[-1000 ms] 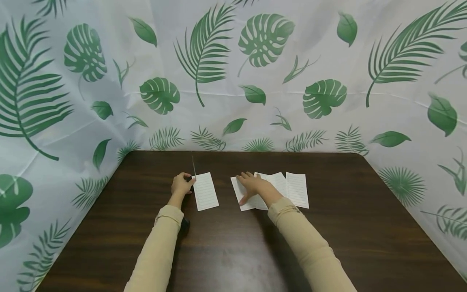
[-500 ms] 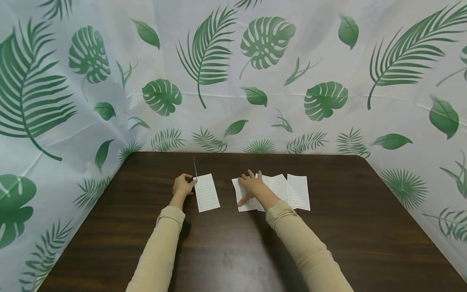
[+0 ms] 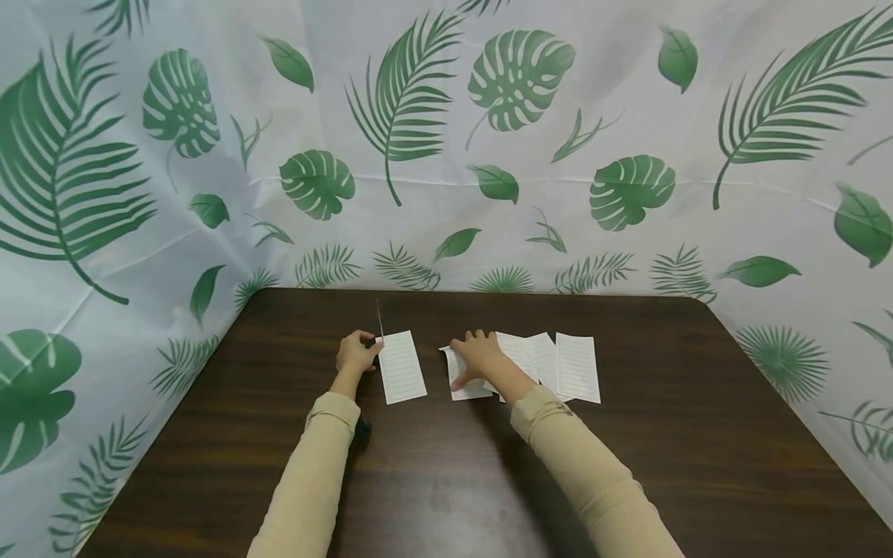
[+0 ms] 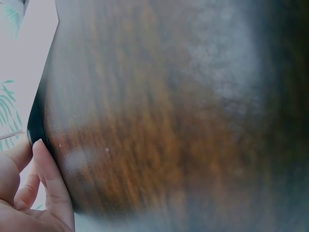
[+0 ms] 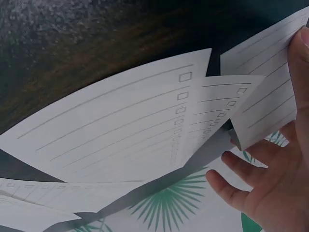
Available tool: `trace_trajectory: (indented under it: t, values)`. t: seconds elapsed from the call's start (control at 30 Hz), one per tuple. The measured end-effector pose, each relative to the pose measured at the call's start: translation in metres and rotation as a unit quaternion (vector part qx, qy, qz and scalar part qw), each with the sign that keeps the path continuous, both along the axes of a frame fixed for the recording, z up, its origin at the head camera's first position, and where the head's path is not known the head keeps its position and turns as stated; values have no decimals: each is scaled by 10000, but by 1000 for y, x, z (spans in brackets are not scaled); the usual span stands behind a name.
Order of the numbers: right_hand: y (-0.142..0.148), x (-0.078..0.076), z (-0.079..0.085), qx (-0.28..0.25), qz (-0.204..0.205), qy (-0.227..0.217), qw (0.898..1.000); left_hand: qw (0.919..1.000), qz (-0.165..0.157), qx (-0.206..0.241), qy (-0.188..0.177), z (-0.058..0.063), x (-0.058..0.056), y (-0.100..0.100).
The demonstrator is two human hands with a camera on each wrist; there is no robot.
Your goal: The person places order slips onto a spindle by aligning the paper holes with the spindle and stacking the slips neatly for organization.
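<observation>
In the head view my left hand (image 3: 356, 353) pinches a small black piece with a thin, upright rod (image 3: 380, 318) rising from it; its kind cannot be told. Thumb and fingertip meet at that black piece (image 4: 36, 126) in the left wrist view. Beside it lies a lined white sheet (image 3: 402, 368). My right hand (image 3: 481, 358) spans another lined sheet (image 5: 270, 72), thumb on its face and a fingertip at the far edge; its upper left corner bends up. Overlapping lined sheets with checkboxes (image 5: 111, 116) lie to the right, partly hidden by the hand.
The dark brown wooden table (image 3: 663, 449) reaches a leaf-patterned curtain (image 3: 432, 256) at its far edge. The rightmost lined sheet (image 3: 577, 368) lies at the end of the row. A black device (image 3: 361, 434) sits at the left wrist.
My right hand has drawn its fingers in, and the sheet under it has shifted and bent at its upper left corner. The left hand stays by its sheet; the view drifts slightly.
</observation>
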State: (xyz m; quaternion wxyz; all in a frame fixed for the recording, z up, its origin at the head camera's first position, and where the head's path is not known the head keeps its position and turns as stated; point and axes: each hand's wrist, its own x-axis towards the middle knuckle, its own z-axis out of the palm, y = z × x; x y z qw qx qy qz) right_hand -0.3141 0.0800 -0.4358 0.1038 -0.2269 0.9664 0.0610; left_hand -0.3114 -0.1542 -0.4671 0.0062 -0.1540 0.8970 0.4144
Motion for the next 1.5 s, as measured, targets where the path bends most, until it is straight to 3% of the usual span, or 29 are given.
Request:
trace_trajectory:
  t: [0.27,0.4,0.6,0.9,1.0,1.03,1.13,1.23,1.27,1.4,1.5]
  values:
    - [3,5,1,-713,104,175,9972,10000,33,-40,41,1,1,2]
    - [1,6,0,-1315,-193,-172,9910,10000,21,-63,-15,0,2,2]
    - [-1,8,-5,-2308,-825,-454,9684,10000,-4,-25,22,-2,1,2]
    - [-1,6,-9,-3364,-1154,-603,9327,10000,24,46,-19,4,5,-1]
    - [2,-1,-18,-3487,-1165,-590,9281,10000,23,38,-2,7,6,-1]
    - [7,-9,-32,-3605,-1001,-482,9261,10000,-3,27,7,7,6,-1]
    - [10,-13,-39,-3633,-966,-485,9254,10000,-57,38,13,7,5,0]
    - [10,-9,-36,-3751,-889,-551,9211,10000,-53,33,-10,3,4,-1]
    - [5,-1,-24,-3670,-1040,-655,9221,10000,-34,36,-11,2,4,-1]
    - [2,5,-16,-3600,-1046,-591,9252,10000,-6,74,29,-1,1,-1]
    - [1,6,-13,-3702,-1157,-740,9187,9999,28,118,39,-2,-1,-2]
